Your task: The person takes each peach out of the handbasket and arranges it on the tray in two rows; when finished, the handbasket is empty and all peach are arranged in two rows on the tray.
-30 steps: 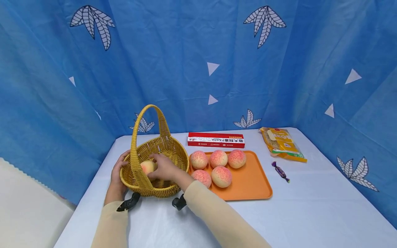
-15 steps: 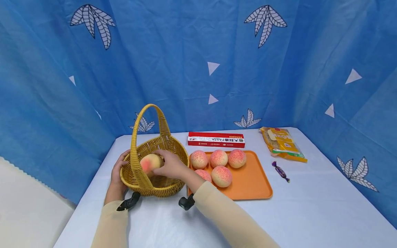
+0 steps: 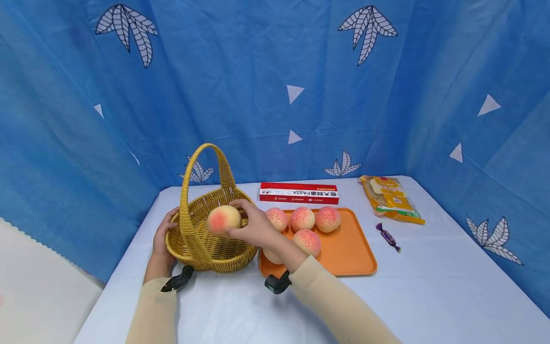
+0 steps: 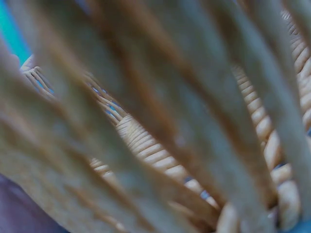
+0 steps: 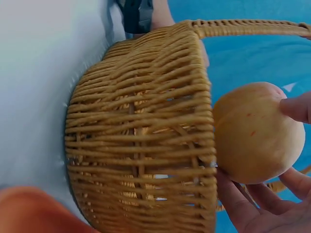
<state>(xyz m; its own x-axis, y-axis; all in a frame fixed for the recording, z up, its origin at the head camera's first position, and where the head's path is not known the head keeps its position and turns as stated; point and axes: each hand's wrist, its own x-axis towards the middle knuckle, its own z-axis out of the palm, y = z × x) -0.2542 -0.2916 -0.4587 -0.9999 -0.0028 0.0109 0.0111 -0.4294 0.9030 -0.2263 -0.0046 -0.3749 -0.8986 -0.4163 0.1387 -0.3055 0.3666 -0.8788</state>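
My right hand [image 3: 257,225] grips a pale yellow peach [image 3: 223,220] with a red blush, thumb on one side and fingers on the other. The peach is above the opening of a golden wicker basket [image 3: 234,265] with a tall arched handle. In the right wrist view, the peach [image 5: 260,133] shows just past the basket's rim, with fingers beneath it. My left hand [image 3: 162,235] holds the basket's left side, its fingers at the rim. The left wrist view is filled by blurred, close wickerwork [image 4: 146,145].
Right of the basket lies an orange tray [image 3: 348,258] bearing several pink-speckled peaches [image 3: 328,219], one partly behind my right forearm. A red pasta box [image 3: 298,193] lies behind it. Farther right are a yellow food packet [image 3: 391,198] and a purple-wrapped candy [image 3: 388,237].
My right hand has lifted the peach from inside the basket, up and to the right. The left hand and the basket have stayed in place.
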